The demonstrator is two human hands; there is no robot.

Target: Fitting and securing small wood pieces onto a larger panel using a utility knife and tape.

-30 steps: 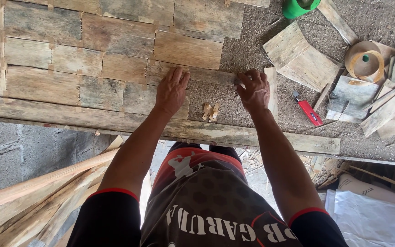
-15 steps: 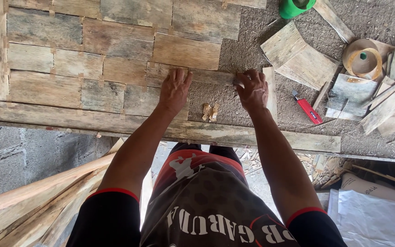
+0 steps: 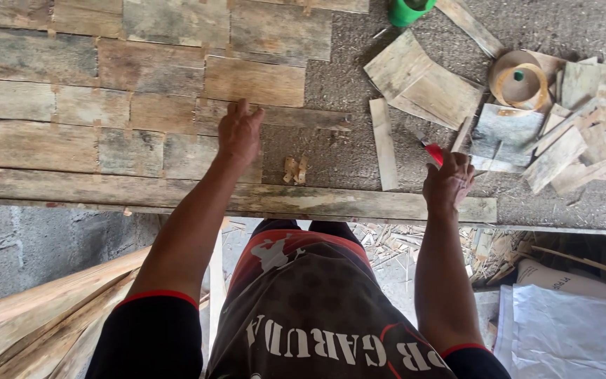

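My left hand (image 3: 239, 133) lies flat on a weathered wood strip (image 3: 296, 118), pressing it against the panel of fitted wood pieces (image 3: 106, 105). My right hand (image 3: 449, 180) has reached right and its fingers close over a red-handled tool (image 3: 432, 152) lying on the board. A narrow loose slat (image 3: 383, 144) lies upright between the two hands. A long plank (image 3: 317, 202) runs along the near edge of the work surface under both wrists.
Loose wood offcuts (image 3: 429, 88) and scraps (image 3: 569, 147) pile at the right with a roll of tape (image 3: 520, 83). A green cup (image 3: 408, 10) stands at the top. Small wood chips (image 3: 294, 169) lie near the middle. Long boards (image 3: 29, 323) lean at lower left.
My right hand left the wood strip and moved right to the red-handled tool. My left hand stayed on the strip. The camera view shifted slightly.
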